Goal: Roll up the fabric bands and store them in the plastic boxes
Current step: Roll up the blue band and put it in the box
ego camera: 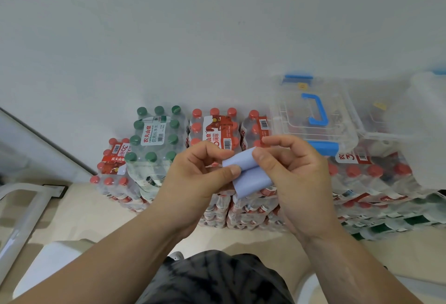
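A light blue fabric band (248,175) is folded between both hands at the middle of the view, held in the air above the bottle packs. My left hand (193,183) pinches its left edge with thumb and fingers. My right hand (294,178) grips its upper right part, thumb on the fold. A clear plastic box (313,120) with a blue handle and blue latches sits closed on top of the bottle packs, behind and right of my hands. A second clear box (386,115) stands to its right, partly blurred.
Shrink-wrapped packs of water bottles with red caps (217,125) and green caps (154,134) are stacked against the white wall. More packs (376,183) lie under the boxes. A white frame (21,207) stands at the left on the beige floor.
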Tool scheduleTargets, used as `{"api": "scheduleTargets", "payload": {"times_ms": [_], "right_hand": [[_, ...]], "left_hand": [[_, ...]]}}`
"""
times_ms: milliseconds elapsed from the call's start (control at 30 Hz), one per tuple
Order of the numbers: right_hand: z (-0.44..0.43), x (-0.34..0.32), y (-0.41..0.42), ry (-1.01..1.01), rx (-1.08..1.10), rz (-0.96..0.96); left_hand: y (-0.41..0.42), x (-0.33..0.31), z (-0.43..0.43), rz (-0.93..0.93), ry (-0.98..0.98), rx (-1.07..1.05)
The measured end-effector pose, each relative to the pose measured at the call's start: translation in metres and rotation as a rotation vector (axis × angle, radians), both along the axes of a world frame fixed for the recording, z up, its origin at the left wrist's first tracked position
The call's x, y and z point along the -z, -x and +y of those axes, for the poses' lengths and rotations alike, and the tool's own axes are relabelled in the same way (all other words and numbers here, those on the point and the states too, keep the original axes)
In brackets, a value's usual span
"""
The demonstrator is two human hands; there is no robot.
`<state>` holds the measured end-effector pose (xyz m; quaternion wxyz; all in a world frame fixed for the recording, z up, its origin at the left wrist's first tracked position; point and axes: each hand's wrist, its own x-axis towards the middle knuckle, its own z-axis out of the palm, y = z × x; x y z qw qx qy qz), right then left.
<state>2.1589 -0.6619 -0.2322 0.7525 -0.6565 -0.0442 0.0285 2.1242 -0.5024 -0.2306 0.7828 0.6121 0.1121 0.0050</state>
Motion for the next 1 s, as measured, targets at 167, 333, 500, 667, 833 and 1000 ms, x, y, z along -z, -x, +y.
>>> {"api": "scheduleTargets", "payload": {"times_ms": [167, 333, 500, 667, 833, 1000], "right_hand": [[-0.002, 0.000, -0.001, 0.048, -0.041, 0.037], [-0.002, 0.003, -0.002, 0.056, -0.039, 0.032], [-0.004, 0.007, -0.004, 0.045, -0.024, 0.038], [-0.008, 0.003, -0.007, 0.042, -0.058, -0.008], [-0.014, 0.006, -0.006, 0.122, -0.118, -0.030], [-0.020, 0.007, -0.005, 0.157, -0.049, -0.008]], "left_hand": [[0.000, 0.000, 0.003, -0.026, -0.120, -0.024], [0.001, 0.000, 0.002, -0.022, -0.188, -0.013], [-0.001, -0.002, 0.002, 0.011, -0.103, 0.025], [0.000, -0.001, 0.001, 0.148, 0.023, 0.098], [-0.004, 0.003, 0.003, 0.162, 0.002, 0.108], [-0.012, 0.005, -0.002, 0.143, -0.018, 0.086]]}}
